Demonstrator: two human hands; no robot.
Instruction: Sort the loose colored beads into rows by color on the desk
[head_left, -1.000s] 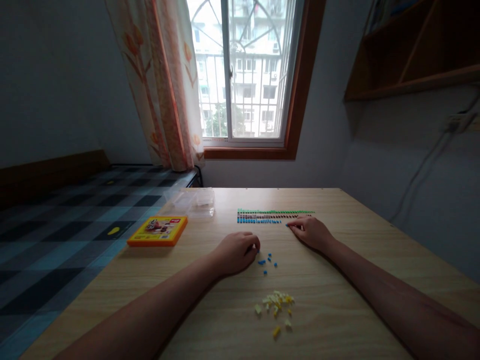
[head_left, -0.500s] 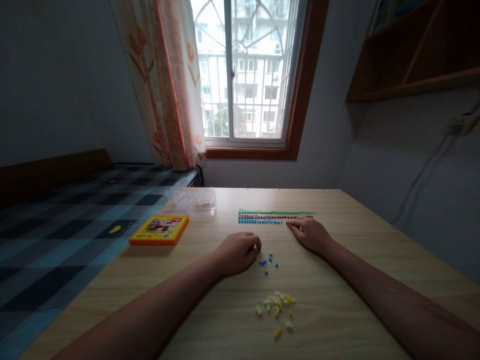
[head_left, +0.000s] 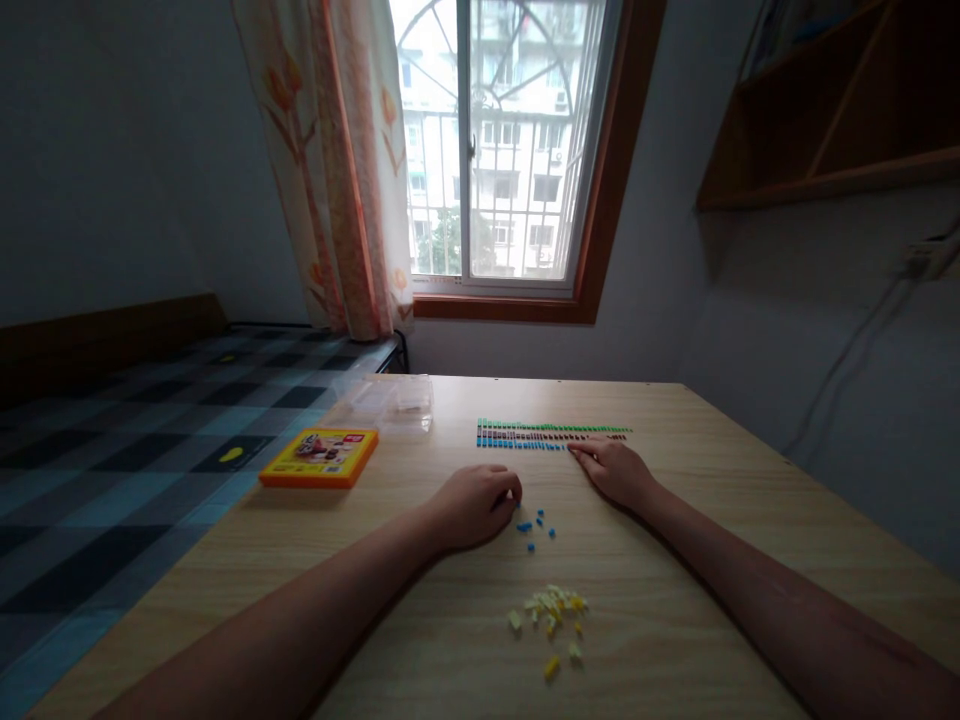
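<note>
The left hand [head_left: 474, 505] rested on the wooden table [head_left: 712, 520], fingers curled loosely, closed on nothing visible, with loose blue bricks [head_left: 536, 525] just beside it at three o'clock. The right hand [head_left: 615, 470] lay flat, fingers extended, fingertips touching the right end of the blue row [head_left: 521, 444]. Brown and green rows [head_left: 553, 428] ran behind, at twelve o'clock. Yellow bricks [head_left: 553, 608] sat at six o'clock; an orange box [head_left: 319, 457] at nine.

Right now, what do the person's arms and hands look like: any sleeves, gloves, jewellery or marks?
Both forearms are bare as far as the picture shows, with no sleeve in view. The left hand and right hand wear no gloves, and no ring, watch or bracelet shows. The dim light hides any finer marks.
</note>
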